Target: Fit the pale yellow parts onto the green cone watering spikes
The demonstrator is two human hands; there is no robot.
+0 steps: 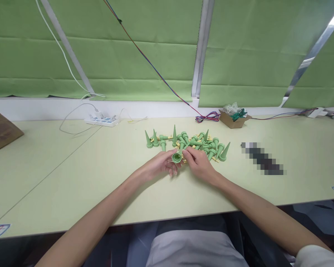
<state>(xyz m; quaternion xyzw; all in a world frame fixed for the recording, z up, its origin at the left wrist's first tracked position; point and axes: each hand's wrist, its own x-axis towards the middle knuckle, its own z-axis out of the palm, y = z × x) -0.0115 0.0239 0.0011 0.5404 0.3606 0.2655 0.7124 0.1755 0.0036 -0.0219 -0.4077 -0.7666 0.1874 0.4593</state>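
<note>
My left hand (167, 163) is closed around a green watering spike (176, 158). Its round, hollow wide end faces me. Beside it, my right hand (199, 163) is pinched, fingertips close against the spike's right side. A bit of yellow shows there, but what those fingers grip is hidden. Just beyond both hands lies a loose pile of similar green spikes (210, 145) with yellow valve pieces. Several of them stand upright on their wide ends, such as a spike (174, 136) behind my left hand and another spike (225, 152) at the right edge.
A small cardboard box (233, 120) with clear plastic and green items stands at the back. Left of it is a coiled red-blue cable (208, 117). A white power strip (102, 121) lies back left, brown paper (2, 131) at far left. A blurred dark object (263, 159) lies right.
</note>
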